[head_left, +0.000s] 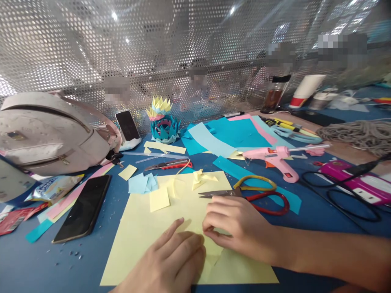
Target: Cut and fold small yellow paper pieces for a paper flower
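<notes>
My left hand [175, 254] is low over a large pale yellow sheet [128, 252], index finger stretched forward and the other fingers curled together. Close against its fingertips, my right hand [233, 228] is closed in a pinch. Between and below them shows a small yellow paper piece [213, 257], partly hidden by the fingers and hard to tell from the sheet. Scissors [238, 192] with yellow and red handles lie just beyond my right hand. On the sheet's far part are a yellow paper square [159, 199] and folded yellow pieces [200, 178]; light blue squares [142, 183] overlap its edge.
A pink glue gun [271, 156] and a magenta power strip [351, 179] with black cord lie right. Beyond are a red utility knife [171, 165], blue paper sheets [241, 132] and a layered paper model [164, 124]. A black phone [84, 207] and a backpack [51, 130] are left.
</notes>
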`<state>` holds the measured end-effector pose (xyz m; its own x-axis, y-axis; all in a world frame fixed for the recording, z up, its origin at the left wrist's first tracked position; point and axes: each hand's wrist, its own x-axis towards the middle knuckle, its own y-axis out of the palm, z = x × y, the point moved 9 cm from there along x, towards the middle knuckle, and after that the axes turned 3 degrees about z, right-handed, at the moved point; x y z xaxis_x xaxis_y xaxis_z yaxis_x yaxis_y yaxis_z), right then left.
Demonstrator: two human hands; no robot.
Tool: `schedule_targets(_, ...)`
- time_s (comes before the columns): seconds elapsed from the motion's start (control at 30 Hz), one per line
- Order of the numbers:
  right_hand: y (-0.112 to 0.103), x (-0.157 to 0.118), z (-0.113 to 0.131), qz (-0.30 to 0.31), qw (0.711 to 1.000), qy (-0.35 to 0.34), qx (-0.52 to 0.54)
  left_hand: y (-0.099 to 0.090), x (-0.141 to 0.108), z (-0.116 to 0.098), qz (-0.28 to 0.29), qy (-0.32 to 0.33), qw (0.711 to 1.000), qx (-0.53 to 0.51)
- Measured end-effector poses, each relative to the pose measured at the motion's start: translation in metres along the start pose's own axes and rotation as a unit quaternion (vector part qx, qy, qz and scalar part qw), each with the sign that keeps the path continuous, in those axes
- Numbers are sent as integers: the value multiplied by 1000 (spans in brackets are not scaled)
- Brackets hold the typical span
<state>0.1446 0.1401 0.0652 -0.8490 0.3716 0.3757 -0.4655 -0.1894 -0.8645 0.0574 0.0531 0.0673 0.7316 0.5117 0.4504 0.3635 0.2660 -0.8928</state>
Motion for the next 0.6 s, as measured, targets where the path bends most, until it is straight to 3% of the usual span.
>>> schedule_targets(0.3, 2, -3, 0, 37, 998, -41, 6, 12, -4, 1, 45, 8, 998, 51)
schedule_targets(0.47, -8, 0, 5, 111, 986, -122, -1, 12, -2, 1, 28, -3, 998, 57)
schedule_targets(0.6, -10, 0, 5, 165, 977, -137, -8, 9, -1, 2, 15, -7, 998, 64)
